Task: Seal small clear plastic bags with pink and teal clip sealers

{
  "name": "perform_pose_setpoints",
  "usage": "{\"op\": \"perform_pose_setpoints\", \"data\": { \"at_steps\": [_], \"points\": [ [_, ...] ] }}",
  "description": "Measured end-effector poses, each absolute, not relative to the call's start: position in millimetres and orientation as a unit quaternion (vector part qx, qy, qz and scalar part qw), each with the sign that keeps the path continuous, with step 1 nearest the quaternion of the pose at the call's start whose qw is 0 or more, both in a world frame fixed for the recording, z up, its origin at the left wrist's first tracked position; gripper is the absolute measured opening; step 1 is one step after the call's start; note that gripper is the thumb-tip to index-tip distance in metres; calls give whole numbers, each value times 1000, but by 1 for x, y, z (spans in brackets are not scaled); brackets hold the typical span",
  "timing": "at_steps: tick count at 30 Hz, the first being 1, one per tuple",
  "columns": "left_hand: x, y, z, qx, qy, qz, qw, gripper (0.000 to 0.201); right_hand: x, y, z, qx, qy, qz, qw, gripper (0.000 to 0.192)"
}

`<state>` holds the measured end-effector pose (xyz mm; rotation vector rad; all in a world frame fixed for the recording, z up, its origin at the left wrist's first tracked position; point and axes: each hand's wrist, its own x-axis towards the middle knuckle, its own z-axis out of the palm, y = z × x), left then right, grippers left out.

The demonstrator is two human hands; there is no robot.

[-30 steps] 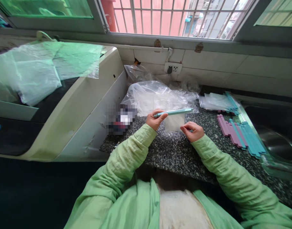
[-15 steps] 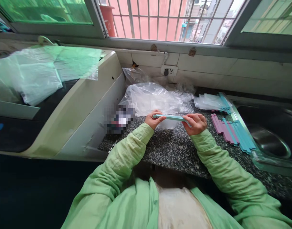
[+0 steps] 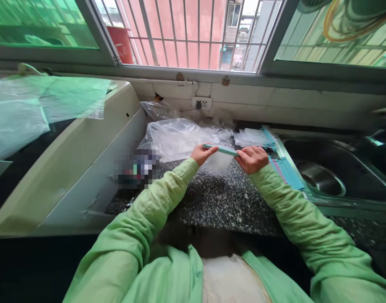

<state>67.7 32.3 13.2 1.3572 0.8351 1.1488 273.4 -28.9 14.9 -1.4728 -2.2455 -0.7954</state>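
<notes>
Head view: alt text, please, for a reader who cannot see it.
Left hand and right hand grip the ends of a teal clip with a small clear bag hanging below, above a speckled counter. More clips lie beside a sink.

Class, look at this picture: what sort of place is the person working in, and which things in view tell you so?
Probably a home kitchen: a steel sink set into a speckled stone counter, a tiled wall with a socket, and a barred window. Both hands hold a teal clip strip.
</notes>
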Motion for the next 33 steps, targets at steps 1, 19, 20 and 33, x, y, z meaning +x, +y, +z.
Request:
{"op": "perform_pose_setpoints", "data": {
  "at_steps": [1, 19, 20, 33],
  "points": [
    [77, 36, 14, 572, 347, 477, 570, 37, 281, -28, 17, -527, -783, -285, 167, 33],
    [224, 101, 5, 584, 470, 358, 557, 19, 373, 30, 28, -748, -612, -232, 113, 34],
    [228, 102, 3, 584, 475, 358, 552, 18, 374, 33, 27, -761, -602, -218, 99, 34],
    [231, 112, -16, 672, 477, 318, 469, 26, 391, 63, 14, -852, -511, -75, 87, 32]
  ]
}}
